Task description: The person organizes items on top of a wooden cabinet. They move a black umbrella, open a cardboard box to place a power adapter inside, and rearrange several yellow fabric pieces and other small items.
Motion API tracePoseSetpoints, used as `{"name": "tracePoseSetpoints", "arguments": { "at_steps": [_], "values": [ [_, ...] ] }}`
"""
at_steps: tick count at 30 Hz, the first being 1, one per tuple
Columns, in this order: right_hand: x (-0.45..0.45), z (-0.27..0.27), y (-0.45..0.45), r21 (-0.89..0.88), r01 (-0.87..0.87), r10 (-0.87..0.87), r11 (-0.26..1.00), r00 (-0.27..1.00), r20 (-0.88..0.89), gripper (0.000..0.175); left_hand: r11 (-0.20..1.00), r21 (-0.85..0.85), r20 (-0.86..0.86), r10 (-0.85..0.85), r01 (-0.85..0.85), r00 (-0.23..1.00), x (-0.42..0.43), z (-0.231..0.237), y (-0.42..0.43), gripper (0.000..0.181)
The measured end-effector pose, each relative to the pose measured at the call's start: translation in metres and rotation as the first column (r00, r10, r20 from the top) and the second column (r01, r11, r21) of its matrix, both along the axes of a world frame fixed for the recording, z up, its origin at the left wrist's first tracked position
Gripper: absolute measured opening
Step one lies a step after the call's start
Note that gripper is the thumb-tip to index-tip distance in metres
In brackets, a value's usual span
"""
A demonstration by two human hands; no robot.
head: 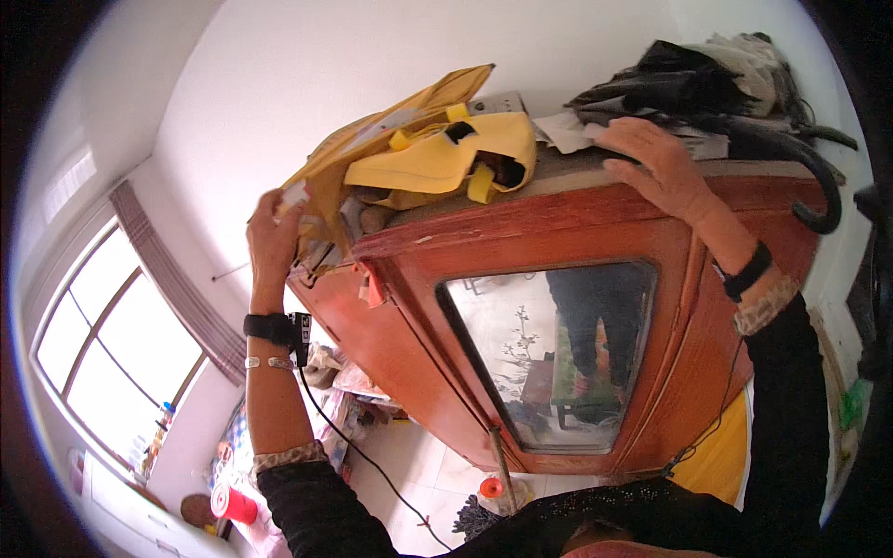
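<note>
On top of a reddish wooden wardrobe (544,217) lie yellow fabric bags (425,164). My left hand (272,234) is at the wardrobe's left end, its fingers closed on a small white and red item (294,197) beside the yellow material; what that item is, I cannot tell. Over the top's right part reaches my right hand (652,164), palm down, fingers spread beside crumpled white paper (564,132). Whether its fingertips touch the paper is unclear. Black plastic bags (670,80) are heaped behind it, and a dark curved handle (827,202) hangs over the front edge.
A mirror (558,356) is set in the wardrobe door. Below stands a mop (481,516) near an orange-red round cap (491,487). A black cable (370,460) runs from the device on my left wrist. At left are a window (118,335), a curtain (178,293) and a red cylindrical container (234,504).
</note>
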State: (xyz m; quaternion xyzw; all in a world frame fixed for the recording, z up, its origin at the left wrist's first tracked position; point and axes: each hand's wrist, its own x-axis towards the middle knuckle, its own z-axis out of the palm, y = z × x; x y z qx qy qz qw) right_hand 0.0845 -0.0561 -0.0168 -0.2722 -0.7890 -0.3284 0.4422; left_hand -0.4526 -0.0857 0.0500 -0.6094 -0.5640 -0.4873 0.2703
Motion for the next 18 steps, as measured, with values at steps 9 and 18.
{"name": "tracePoseSetpoints", "arguments": {
  "at_steps": [9,18],
  "values": [
    [0.002,0.000,-0.003,-0.112,-0.070,0.067,0.991,0.997,-0.028,0.022,0.768,-0.637,0.091,-0.013,0.068,0.996,-0.027,-0.032,-0.013,0.053],
    [0.000,0.001,-0.003,-0.100,-0.088,0.084,0.991,0.995,-0.049,0.017,0.896,-0.437,0.010,-0.085,0.081,0.996,-0.038,-0.038,-0.009,0.049]
  ]
}}
